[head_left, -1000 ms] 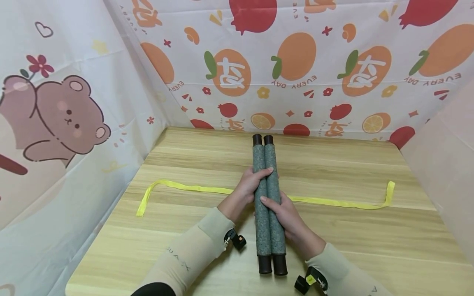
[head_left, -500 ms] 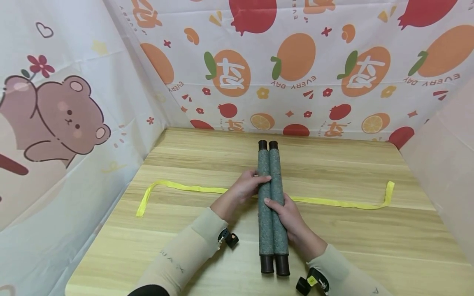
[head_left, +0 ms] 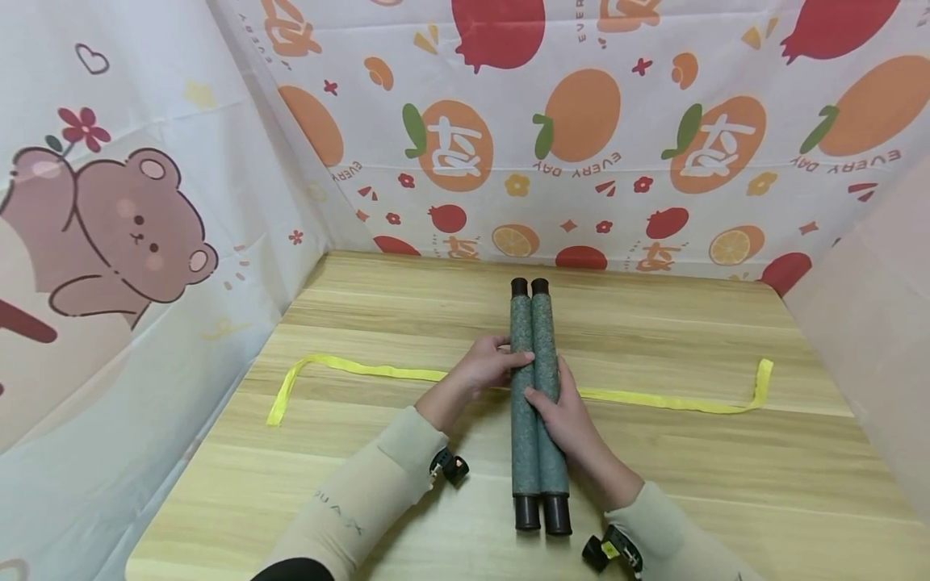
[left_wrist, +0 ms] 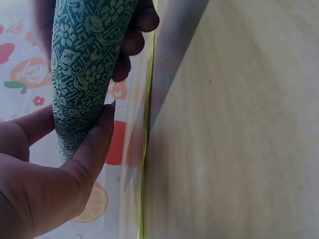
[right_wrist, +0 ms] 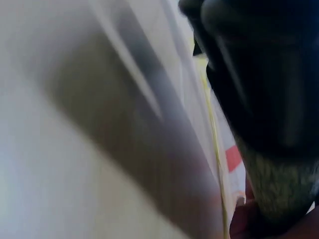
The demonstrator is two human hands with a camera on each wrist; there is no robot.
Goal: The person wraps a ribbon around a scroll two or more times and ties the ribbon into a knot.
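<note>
A scroll (head_left: 525, 440) is rolled up from both ends into two green patterned rolls lying side by side, with dark end knobs (head_left: 557, 516). My left hand (head_left: 483, 367) grips it from the left near the middle, thumb across the left roll. Slightly nearer to me, my right hand (head_left: 574, 420) holds it from the right, its thumb reaching over to the left roll. In the left wrist view, pale flowers show on the green cloth (left_wrist: 89, 64), and fingers (left_wrist: 132, 42) of the right hand curl behind it. Dark knobs (right_wrist: 269, 94) fill much of the right wrist view.
A yellow ribbon (head_left: 378, 370) stretches across the wooden table (head_left: 690, 484), passing under the scroll, both its ends bent. A fruit-print cloth (head_left: 508, 161) stands behind the table, and a bear-print cloth (head_left: 138, 218) on the left.
Both hands have shifted the scroll a little to the right, and its far end has come nearer. The left thumb has moved slightly nearer. The ribbon lies as before.
</note>
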